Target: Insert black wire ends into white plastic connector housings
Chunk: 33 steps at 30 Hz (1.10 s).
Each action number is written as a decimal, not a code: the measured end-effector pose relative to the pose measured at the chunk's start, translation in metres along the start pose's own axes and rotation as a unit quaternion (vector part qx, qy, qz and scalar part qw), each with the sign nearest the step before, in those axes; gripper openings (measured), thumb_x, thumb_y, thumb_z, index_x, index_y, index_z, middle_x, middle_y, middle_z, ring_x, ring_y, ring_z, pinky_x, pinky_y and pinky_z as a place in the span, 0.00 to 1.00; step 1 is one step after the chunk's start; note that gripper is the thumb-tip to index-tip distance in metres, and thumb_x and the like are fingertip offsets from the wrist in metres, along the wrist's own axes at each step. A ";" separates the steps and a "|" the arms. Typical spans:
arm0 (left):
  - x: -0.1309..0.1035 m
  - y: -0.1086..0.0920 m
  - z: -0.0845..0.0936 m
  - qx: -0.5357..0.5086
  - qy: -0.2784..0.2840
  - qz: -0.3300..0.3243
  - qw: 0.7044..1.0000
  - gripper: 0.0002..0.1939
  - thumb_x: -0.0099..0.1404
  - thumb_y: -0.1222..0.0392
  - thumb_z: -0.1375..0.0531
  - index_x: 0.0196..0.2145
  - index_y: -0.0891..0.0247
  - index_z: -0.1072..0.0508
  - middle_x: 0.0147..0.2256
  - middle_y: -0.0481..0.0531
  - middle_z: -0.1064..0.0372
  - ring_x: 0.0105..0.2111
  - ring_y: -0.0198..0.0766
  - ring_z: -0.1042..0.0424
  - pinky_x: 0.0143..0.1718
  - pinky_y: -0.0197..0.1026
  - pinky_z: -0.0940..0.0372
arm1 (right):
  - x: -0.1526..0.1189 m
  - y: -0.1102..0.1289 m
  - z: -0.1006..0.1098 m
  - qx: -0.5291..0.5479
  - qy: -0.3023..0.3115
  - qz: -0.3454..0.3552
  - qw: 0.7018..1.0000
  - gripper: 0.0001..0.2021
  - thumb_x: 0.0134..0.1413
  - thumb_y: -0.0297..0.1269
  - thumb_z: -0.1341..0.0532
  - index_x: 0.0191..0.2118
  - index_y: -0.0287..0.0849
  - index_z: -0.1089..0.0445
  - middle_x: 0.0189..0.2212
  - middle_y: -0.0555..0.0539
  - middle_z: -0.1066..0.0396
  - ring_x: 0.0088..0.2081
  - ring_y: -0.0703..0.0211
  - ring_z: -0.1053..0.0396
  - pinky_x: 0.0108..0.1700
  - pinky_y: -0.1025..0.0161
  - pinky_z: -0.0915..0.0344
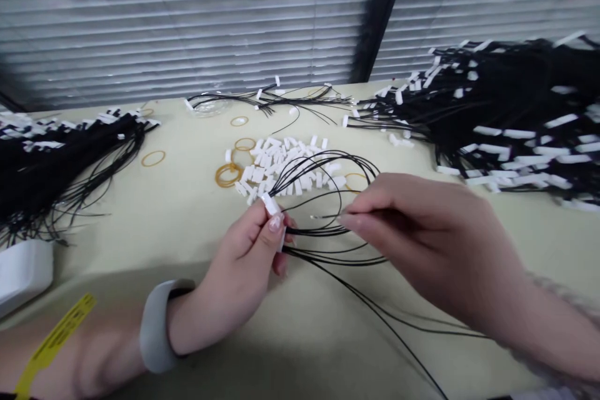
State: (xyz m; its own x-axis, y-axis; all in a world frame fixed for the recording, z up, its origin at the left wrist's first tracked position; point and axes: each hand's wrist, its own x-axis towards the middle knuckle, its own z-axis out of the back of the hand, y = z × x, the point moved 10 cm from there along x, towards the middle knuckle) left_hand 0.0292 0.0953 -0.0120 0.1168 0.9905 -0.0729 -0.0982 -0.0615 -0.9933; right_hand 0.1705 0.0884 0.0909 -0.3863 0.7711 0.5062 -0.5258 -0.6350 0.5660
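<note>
My left hand [255, 256] is closed on a white plastic connector housing [270, 204], thumb pressed on its front. Thin black wires [319, 256] run from the housing to the right, some looping back up to its top end. Between thumb and forefinger, my right hand [422, 237] pinches a single black wire [327, 217]. Its small metal-tipped end points left toward the housing, a short gap apart from it. Other looped wires pass behind the right fingers. Just beyond the hands lies a pile of loose white housings [285, 159].
Bundles of black wires with white connectors lie at the left [70, 162] and in a big heap at the right [510, 112]. Rubber bands [228, 175] are scattered around the housing pile. A few wired connectors [281, 100] lie at the back, before window blinds [187, 19]. A white object [25, 272] stands at left.
</note>
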 end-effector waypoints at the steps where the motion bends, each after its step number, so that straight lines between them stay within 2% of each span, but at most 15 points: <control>1: 0.000 -0.001 -0.001 0.008 0.005 -0.006 1.000 0.12 0.66 0.52 0.51 0.31 0.61 0.36 0.22 0.43 0.41 0.19 0.28 0.42 0.19 0.31 0.43 | 0.000 0.002 -0.007 -0.012 0.018 0.011 1.000 0.04 0.51 0.29 0.41 0.27 0.41 0.33 0.23 0.55 0.34 0.25 0.73 0.39 0.28 0.72 0.42; 7: -0.005 -0.004 -0.005 0.025 0.020 -0.026 0.999 0.12 0.65 0.52 0.51 0.31 0.61 0.36 0.22 0.44 0.42 0.19 0.30 0.42 0.18 0.32 0.42 | 0.001 0.003 -0.025 -0.011 0.086 0.019 0.996 0.07 0.53 0.26 0.45 0.28 0.40 0.33 0.20 0.55 0.39 0.23 0.72 0.45 0.27 0.72 0.46; 14: -0.008 -0.010 -0.012 0.082 0.051 -0.062 0.993 0.12 0.66 0.51 0.52 0.30 0.60 0.37 0.20 0.44 0.42 0.19 0.31 0.41 0.19 0.33 0.42 | 0.001 0.007 -0.028 -0.013 0.097 0.024 0.995 0.09 0.53 0.27 0.45 0.24 0.38 0.34 0.18 0.55 0.41 0.22 0.72 0.47 0.26 0.72 0.49; 23: -0.010 -0.016 -0.013 0.123 0.064 -0.104 0.985 0.11 0.66 0.54 0.53 0.30 0.61 0.37 0.20 0.44 0.42 0.19 0.32 0.41 0.19 0.34 0.42 | 0.002 0.006 -0.028 0.010 0.110 0.015 0.994 0.09 0.53 0.28 0.45 0.24 0.38 0.34 0.19 0.55 0.39 0.23 0.73 0.45 0.27 0.73 0.48; 29: -0.011 -0.018 -0.013 0.152 0.057 -0.097 0.982 0.11 0.66 0.57 0.52 0.29 0.61 0.37 0.19 0.44 0.42 0.19 0.32 0.42 0.19 0.34 0.44 | 0.001 0.005 -0.033 0.023 0.134 -0.001 0.991 0.14 0.53 0.28 0.47 0.18 0.38 0.44 0.16 0.57 0.47 0.21 0.73 0.52 0.26 0.71 0.51; 33: -0.011 -0.019 -0.012 0.158 0.048 -0.095 0.982 0.11 0.65 0.57 0.51 0.27 0.61 0.37 0.18 0.44 0.42 0.18 0.32 0.43 0.18 0.34 0.46 | -0.003 0.002 -0.043 0.001 0.147 -0.007 0.989 0.14 0.54 0.30 0.47 0.18 0.38 0.45 0.16 0.56 0.49 0.21 0.72 0.52 0.26 0.69 0.53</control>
State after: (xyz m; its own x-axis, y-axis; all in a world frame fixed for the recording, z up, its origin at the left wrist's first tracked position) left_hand 0.0415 0.0842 0.0068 0.2536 0.9632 0.0887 -0.3658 0.1804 -0.9130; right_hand 0.1377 0.0868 0.0624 -0.5834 0.7599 0.2866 -0.5319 -0.6242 0.5723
